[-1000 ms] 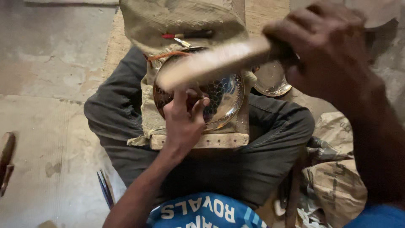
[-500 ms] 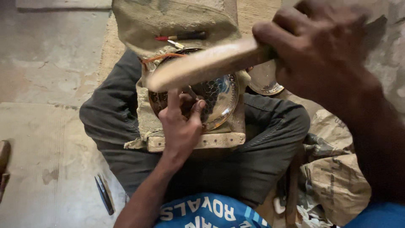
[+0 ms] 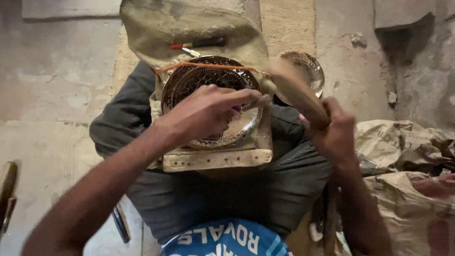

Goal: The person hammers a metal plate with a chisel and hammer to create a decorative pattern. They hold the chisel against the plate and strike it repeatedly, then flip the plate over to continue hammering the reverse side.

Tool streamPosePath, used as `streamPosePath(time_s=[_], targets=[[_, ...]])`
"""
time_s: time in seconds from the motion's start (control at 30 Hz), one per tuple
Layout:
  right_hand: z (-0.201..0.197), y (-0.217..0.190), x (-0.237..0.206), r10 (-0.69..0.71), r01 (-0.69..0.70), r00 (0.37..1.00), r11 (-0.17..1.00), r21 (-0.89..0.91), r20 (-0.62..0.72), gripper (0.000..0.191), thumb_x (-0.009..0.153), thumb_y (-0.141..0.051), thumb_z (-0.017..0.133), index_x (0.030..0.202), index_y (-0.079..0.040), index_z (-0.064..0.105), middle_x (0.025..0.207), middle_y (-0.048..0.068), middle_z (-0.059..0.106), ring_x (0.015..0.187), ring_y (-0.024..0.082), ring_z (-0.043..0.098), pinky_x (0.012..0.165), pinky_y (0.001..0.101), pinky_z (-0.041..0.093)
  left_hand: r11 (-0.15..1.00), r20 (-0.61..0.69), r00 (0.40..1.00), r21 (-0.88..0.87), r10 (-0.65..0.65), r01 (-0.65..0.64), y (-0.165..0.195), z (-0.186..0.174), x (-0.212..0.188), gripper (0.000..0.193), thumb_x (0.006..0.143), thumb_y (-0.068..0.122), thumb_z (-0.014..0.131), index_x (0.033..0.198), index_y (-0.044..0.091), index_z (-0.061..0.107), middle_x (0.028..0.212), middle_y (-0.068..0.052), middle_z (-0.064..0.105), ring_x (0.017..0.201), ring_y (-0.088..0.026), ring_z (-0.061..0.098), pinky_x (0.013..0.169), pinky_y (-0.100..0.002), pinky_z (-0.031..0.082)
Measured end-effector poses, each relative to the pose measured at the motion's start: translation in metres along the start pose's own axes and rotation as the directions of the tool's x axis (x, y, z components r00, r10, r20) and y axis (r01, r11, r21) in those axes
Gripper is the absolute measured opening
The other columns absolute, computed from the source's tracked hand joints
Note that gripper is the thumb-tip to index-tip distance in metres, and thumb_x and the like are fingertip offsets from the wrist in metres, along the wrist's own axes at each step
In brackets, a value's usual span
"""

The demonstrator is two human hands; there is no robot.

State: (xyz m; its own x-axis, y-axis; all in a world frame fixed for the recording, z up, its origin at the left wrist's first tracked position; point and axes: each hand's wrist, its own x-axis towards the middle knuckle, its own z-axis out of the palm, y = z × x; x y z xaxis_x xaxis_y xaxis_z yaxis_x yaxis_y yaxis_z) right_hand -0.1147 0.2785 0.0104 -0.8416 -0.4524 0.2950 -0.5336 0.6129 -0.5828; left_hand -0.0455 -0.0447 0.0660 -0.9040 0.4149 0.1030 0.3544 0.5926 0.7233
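Our left hand (image 3: 208, 111) lies at frame centre on the embossed metal plate (image 3: 212, 102), fingers drawn together and pinching something too small to make out. Our right hand (image 3: 334, 130), centre right, is clenched around a motion-blurred wooden mallet (image 3: 296, 90). The plate rests on a wooden block (image 3: 215, 159) across our lap, its near part hidden under the left hand.

Dim, warm indoor light, soft and diffuse from above. Faint glints on embossed metal plate (image 3: 213, 102); deep shadow at upper right wall. Motion blur across wooden mallet (image 3: 296, 90) and right hand (image 3: 334, 130); foreground forearms soft, slightly stretched toward frame edges.
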Motion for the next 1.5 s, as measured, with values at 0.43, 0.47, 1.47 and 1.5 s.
streamPosePath(time_s=[0.43, 0.47, 1.47, 1.5], targets=[[0.010, 0.014, -0.041, 0.084, -0.083, 0.996, 0.996, 0.039, -0.029, 0.025, 0.086, -0.012, 0.085, 0.094, 0.000, 0.064, 0.080, 0.012, 0.064, 0.071, 0.020, 0.060, 0.068, 0.0337, 0.049, 0.997, 0.035, 0.998, 0.038, 0.062, -0.063, 0.002, 0.002, 0.012, 0.056, 0.090, -0.008, 0.058, 0.140, 0.019, 0.059, 0.089, -0.013, 0.076, 0.065, -0.021, 0.075, 0.053, -0.039, 0.061], [0.011, 0.014, -0.045, 0.100, -0.099, 0.995, 0.994, 0.041, -0.019, 0.025, 0.087, -0.012, 0.086, 0.092, 0.000, 0.064, 0.078, 0.013, 0.063, 0.069, 0.022, 0.058, 0.068, 0.0348, 0.049, 0.998, 0.077, 0.995, 0.027, 0.056, -0.058, 0.003, 0.002, 0.015, 0.059, 0.090, -0.010, 0.055, 0.140, 0.021, 0.059, 0.089, -0.011, 0.077, 0.062, -0.019, 0.075, 0.050, -0.037, 0.061], [0.069, -0.012, -0.106, 0.166, -0.193, 0.914, 0.980, -0.038, -0.369, 0.042, 0.091, -0.015, 0.082, 0.125, -0.001, 0.062, 0.104, 0.020, 0.069, 0.096, 0.027, 0.069, 0.087, 0.0373, 0.054, 0.963, 0.493, 0.867, 0.188, 0.075, -0.191, 0.014, -0.025, 0.048, 0.072, 0.085, -0.003, 0.062, 0.146, 0.034, 0.052, 0.079, -0.011, 0.073, 0.066, -0.026, 0.072, 0.053, -0.046, 0.054], [0.071, -0.014, -0.106, 0.287, -0.238, 0.883, 0.956, 0.173, -0.370, 0.037, 0.092, -0.014, 0.081, 0.122, -0.003, 0.061, 0.101, 0.017, 0.067, 0.092, 0.023, 0.065, 0.085, 0.0340, 0.053, 0.964, 0.504, 0.862, 0.197, 0.056, -0.178, 0.015, -0.025, 0.049, 0.072, 0.086, -0.003, 0.060, 0.146, 0.036, 0.052, 0.080, -0.010, 0.073, 0.065, -0.025, 0.072, 0.052, -0.045, 0.056]])
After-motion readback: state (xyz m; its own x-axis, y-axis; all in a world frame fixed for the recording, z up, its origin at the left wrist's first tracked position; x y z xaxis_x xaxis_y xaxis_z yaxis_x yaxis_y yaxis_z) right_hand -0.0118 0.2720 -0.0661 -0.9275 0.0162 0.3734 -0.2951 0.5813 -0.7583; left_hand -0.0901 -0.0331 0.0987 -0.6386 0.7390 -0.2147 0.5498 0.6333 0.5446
